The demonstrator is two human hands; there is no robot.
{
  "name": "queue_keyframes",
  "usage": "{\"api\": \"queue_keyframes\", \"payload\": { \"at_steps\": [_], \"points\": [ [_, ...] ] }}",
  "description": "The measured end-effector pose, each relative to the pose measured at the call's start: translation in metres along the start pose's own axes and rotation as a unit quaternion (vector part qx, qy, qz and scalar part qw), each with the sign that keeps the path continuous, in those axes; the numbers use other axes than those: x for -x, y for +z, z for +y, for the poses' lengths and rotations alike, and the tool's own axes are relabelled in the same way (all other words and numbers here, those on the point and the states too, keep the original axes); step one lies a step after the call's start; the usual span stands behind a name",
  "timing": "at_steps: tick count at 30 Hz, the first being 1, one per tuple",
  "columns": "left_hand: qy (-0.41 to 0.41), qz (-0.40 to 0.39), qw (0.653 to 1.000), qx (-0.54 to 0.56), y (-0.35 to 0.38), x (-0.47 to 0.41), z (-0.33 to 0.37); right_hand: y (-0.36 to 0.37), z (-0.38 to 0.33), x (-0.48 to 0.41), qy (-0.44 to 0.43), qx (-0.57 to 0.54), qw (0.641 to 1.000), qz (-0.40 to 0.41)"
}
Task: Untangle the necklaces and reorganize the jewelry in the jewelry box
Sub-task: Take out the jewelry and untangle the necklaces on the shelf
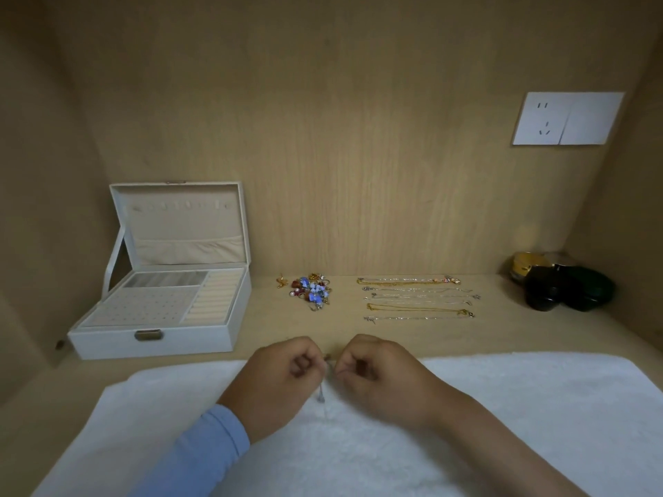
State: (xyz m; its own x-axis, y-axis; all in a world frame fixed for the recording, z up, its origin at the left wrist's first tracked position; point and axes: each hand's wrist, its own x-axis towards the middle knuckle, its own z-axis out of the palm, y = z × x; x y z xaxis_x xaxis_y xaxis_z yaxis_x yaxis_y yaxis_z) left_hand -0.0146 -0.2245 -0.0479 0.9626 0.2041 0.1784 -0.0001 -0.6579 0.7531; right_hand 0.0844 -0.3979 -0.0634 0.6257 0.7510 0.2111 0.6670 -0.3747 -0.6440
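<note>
The box (107,344) stands open at left, trays apparently bare and ready for refilling, a pile of earrings (310,288) beside it. Over the towel (520,407) the left hand (283,374) and right hand (376,371) each pinch a thin chain (321,392), fingertips close together, probably teasing a knot. Further right, necklaces (416,299) lie in separate straight rows, likely so they cannot retangle

No writing to read from here.
The white wall socket (568,118) at the upper right shows only its plug slots. The yellow band on the small jar (523,270) at the right edge is too blurred to make out. The metal clasp (149,335) on the front of the white jewelry box (104,345) at the left is too small to show any mark.
</note>
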Motion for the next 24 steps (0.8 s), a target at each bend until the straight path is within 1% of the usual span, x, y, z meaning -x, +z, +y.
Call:
{"api": "queue_keyframes", "payload": {
  "at_steps": [1,3,4,6,8,12,16,18,21,22,24],
  "points": [
    [-0.011,-0.007,0.999,0.049,-0.001,-0.003,0.004,0.0,-0.002,-0.001,0.009,-0.037,0.999,0.004],
    [-0.038,-0.023,0.989,0.144,-0.004,-0.01,0.01,0.001,-0.007,-0.003,0.031,-0.116,0.993,-0.018],
    [-0.049,-0.03,0.983,0.174,-0.005,-0.013,0.015,0.002,-0.01,-0.005,0.038,-0.156,0.986,-0.035],
    [-0.057,-0.045,0.979,0.192,-0.008,-0.02,0.021,0.003,-0.013,-0.009,0.037,-0.22,0.974,-0.041],
    [-0.052,-0.065,0.979,0.184,-0.011,-0.027,0.026,0.0,-0.014,-0.011,0.035,-0.264,0.964,-0.023],
    [-0.031,-0.114,0.977,0.179,-0.022,-0.04,0.032,-0.019,-0.012,-0.015,0.049,-0.291,0.955,0.018],
    [0.026,-0.186,0.978,0.094,-0.037,-0.055,0.037,-0.047,-0.013,-0.018,0.062,-0.32,0.942,0.077],
    [0.054,-0.215,0.974,0.052,-0.041,-0.061,0.04,-0.064,-0.011,-0.021,0.06,-0.341,0.936,0.067],
    [0.066,-0.212,0.974,0.03,-0.039,-0.07,0.047,-0.087,-0.008,-0.023,0.063,-0.396,0.916,0.029],
    [0.067,-0.197,0.977,0.043,-0.038,-0.073,0.05,-0.093,-0.005,-0.024,0.065,-0.388,0.919,0.022],
    [0.072,-0.154,0.982,0.077,-0.036,-0.081,0.057,-0.103,-0.002,-0.022,0.08,-0.324,0.942,0.006]
  ]
}}
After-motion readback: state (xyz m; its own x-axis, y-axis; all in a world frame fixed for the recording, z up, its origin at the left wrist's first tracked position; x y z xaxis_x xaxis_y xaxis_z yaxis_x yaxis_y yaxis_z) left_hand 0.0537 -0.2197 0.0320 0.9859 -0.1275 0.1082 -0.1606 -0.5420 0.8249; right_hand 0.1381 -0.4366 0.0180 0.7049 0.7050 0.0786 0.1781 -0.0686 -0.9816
